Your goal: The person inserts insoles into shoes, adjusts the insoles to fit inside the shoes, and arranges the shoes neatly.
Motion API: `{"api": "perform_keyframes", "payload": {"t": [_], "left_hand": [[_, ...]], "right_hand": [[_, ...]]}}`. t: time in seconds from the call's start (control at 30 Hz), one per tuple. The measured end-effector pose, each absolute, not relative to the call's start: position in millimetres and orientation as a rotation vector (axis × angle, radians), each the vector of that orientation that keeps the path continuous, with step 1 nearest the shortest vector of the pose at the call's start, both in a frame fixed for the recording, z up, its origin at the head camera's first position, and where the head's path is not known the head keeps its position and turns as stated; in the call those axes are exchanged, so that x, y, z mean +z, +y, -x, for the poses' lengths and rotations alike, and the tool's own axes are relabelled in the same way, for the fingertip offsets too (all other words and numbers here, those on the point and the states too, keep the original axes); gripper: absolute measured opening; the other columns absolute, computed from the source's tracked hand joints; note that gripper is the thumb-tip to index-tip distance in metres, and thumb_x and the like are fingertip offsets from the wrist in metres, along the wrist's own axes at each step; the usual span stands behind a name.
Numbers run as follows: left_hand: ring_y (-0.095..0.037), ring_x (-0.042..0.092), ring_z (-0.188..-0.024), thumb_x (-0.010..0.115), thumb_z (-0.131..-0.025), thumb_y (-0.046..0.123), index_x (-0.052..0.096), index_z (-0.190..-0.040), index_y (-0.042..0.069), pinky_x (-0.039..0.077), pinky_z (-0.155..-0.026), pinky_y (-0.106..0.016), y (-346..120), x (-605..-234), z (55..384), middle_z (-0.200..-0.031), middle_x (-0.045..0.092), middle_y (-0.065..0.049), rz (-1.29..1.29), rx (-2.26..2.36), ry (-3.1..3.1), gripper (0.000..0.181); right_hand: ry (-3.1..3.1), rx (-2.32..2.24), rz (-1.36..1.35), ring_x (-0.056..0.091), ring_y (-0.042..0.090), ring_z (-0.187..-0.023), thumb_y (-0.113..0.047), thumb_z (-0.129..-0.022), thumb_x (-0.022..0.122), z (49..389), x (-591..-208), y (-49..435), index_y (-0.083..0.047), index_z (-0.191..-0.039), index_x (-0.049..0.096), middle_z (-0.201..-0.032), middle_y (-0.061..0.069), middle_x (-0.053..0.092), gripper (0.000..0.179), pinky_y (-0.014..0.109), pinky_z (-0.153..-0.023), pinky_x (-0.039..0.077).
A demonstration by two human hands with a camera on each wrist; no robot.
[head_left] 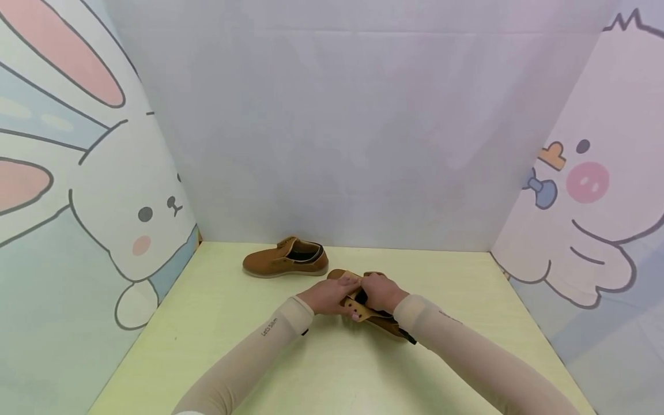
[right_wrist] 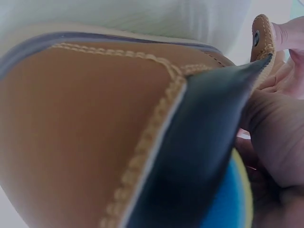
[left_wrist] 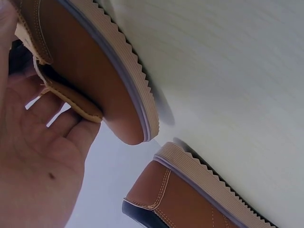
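Observation:
A brown leather shoe (head_left: pixel 386 328) with tan eyelet flaps lies on the table under both hands, its toe pointing away to the left. My left hand (head_left: pixel 332 296) grips its front opening, fingers on an eyelet flap (left_wrist: pixel 71 97). Curled fingers of my right hand (head_left: pixel 383 293) grip at the opening; their tips are hidden inside. In the right wrist view, the heel (right_wrist: pixel 80 123), dark collar lining (right_wrist: pixel 194 142) and a blue insole (right_wrist: pixel 225 197) show beside that hand. No lace is visible in this shoe's eyelets.
A matching brown shoe (head_left: pixel 272 262) stands upright at the back of the pale yellow table (head_left: pixel 207 323), toe to the left. A pale back wall (head_left: pixel 337 132) and cartoon-printed side panels (head_left: pixel 119 253) enclose the table.

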State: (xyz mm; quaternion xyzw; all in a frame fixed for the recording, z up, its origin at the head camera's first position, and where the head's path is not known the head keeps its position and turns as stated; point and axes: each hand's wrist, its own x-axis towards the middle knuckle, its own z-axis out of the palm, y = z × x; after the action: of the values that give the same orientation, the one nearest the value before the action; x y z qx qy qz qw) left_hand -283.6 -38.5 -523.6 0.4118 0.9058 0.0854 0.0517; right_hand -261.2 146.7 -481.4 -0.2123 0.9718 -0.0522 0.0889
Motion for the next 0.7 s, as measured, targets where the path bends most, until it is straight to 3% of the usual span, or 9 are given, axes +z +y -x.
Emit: {"api": "perform_keyframes", "payload": {"t": [0.23,0.47,0.7], "left_hand": [[-0.021,0.034,-0.147,0.059,-0.087,0.070,0.027,-0.162,0.019,0.039,-0.112,-0.036,-38.1,-525.4,284.8,-0.164,0.030,-0.003,-1.257,0.237,2.756,0.096],[-0.020,0.035,-0.147,0.060,-0.088,0.069,0.026,-0.163,0.020,0.038,-0.112,-0.037,-38.5,-524.9,285.0,-0.164,0.030,-0.003,-1.269,0.244,2.750,0.095],[-0.020,0.034,-0.147,0.062,-0.088,0.067,0.024,-0.163,0.019,0.038,-0.112,-0.037,-38.0,-523.2,283.0,-0.164,0.028,-0.004,-1.268,0.262,2.733,0.097]], "right_hand": [[2.870,-0.208,0.654,0.064,0.021,-0.077,-0.006,-0.089,0.079,264.2,-484.9,149.6,-0.003,-0.106,0.073,-0.089,0.006,0.067,0.018,0.037,-0.072,0.053],[2.905,-0.137,0.712,0.068,0.026,-0.089,-0.012,-0.091,0.078,262.3,-488.3,151.3,-0.006,-0.117,0.072,-0.093,0.008,0.069,0.028,0.039,-0.081,0.056],[2.954,-0.115,0.636,0.069,0.025,-0.084,-0.013,-0.091,0.078,257.6,-486.7,146.1,-0.003,-0.111,0.073,-0.089,0.010,0.069,0.023,0.039,-0.076,0.057]]}}
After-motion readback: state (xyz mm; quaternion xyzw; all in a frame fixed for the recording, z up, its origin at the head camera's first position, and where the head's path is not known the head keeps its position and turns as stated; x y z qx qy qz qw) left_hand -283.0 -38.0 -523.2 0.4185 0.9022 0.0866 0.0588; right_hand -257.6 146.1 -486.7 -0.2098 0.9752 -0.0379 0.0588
